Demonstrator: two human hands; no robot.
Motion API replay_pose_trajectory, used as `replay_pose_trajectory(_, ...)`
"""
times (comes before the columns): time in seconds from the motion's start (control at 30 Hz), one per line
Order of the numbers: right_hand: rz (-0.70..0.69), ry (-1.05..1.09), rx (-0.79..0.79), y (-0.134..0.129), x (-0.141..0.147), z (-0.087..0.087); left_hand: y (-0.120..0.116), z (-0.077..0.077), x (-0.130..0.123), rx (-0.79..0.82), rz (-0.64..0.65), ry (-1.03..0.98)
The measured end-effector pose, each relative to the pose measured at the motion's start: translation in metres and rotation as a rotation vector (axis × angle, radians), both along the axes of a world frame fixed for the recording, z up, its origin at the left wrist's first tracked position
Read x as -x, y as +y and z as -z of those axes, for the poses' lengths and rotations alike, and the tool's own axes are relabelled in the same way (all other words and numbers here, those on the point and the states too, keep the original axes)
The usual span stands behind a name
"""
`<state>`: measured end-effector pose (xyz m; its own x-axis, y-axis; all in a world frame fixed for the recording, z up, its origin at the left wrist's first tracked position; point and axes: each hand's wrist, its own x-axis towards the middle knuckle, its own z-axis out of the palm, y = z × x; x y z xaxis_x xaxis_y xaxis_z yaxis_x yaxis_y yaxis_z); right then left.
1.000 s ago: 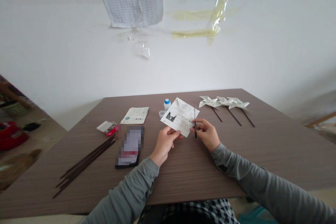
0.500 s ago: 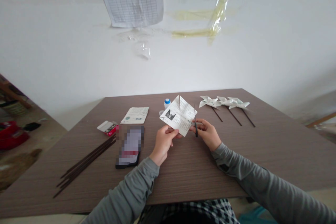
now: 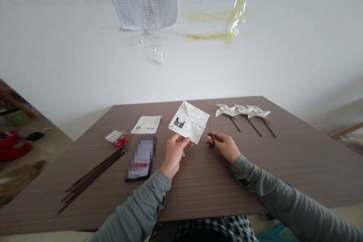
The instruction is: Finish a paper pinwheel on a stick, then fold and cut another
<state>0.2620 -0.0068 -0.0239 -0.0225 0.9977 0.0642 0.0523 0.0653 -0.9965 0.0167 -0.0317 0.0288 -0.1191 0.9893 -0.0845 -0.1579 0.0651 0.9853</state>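
Between thumb and fingers, my left hand [image 3: 176, 152] pinches the lower edge of a printed paper square [image 3: 190, 121]. The square has creases, slits near its corners and a dark picture at the left. My right hand [image 3: 225, 146] holds a pair of scissors [image 3: 211, 138] by its dark handles, blades pointing up, just right of the paper and apart from it. Further right, several folded paper pinwheels [image 3: 249, 111] on thin brown sticks lie on the table.
A brown table [image 3: 198, 185] stands against a white wall. To the left are more paper [image 3: 146, 124], a red and white box [image 3: 117, 137] of small items, a phone [image 3: 141, 158] and several dark sticks [image 3: 93, 176]. A taped sheet [image 3: 144, 0] hangs on the wall.
The paper has moved slightly left and tilted in my left hand, away from the scissors. It now hides the blue-capped bottle behind it. The scissors have shifted little.
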Motion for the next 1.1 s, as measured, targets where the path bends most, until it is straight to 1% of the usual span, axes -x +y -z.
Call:
replay_pose_trajectory(0.17,-0.086,-0.076,-0.031,-0.001,-0.002,-0.004,0.002,-0.001,0.003,-0.031,-0.043,-0.007)
replay_pose_trajectory(0.5,-0.309,-0.034,0.02,-0.008,0.001,-0.005,0.005,-0.001,0.007,-0.072,-0.09,-0.016)
replay_pose_trajectory(0.73,-0.458,-0.015,0.047,-0.015,0.003,-0.013,0.008,0.002,0.011,-0.107,-0.106,-0.025)
replay_pose_trajectory(0.87,-0.503,-0.008,0.07,-0.018,0.006,-0.015,0.009,0.001,0.011,-0.095,-0.119,-0.023)
replay_pose_trajectory(1.1,-0.541,-0.019,0.108,-0.021,0.009,-0.014,0.006,-0.006,0.008,-0.055,-0.106,-0.019)
